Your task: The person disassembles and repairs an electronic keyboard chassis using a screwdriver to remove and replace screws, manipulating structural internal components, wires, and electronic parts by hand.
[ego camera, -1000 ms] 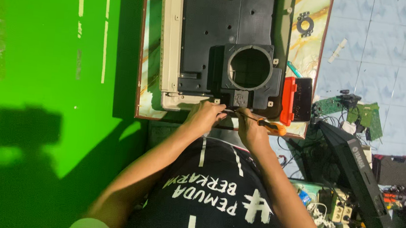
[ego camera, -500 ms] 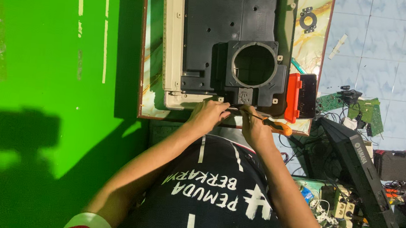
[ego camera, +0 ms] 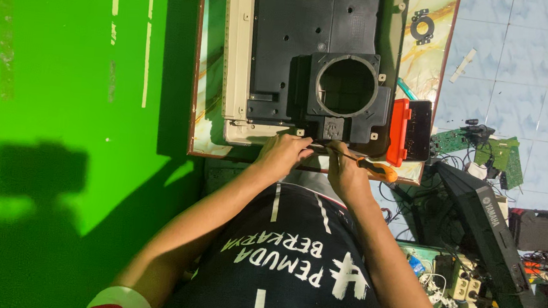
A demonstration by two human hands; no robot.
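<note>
Both hands [ego camera: 285, 153] [ego camera: 344, 172] stay at black housing [ego camera: 315, 46], orange box [ego camera: 398, 131] beside.

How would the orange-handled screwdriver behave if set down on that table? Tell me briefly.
The orange-handled screwdriver would probably stay stiff, given its thin metal shaft. Its rounded handle looks apt to roll on the glossy marbled table. It seems light, since the right hand holds it alone.

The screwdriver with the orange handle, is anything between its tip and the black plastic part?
Nothing visible. The right hand holds the screwdriver, its shaft running left to the black housing's bottom edge. The left hand rests beside the tip, not across it.
</note>
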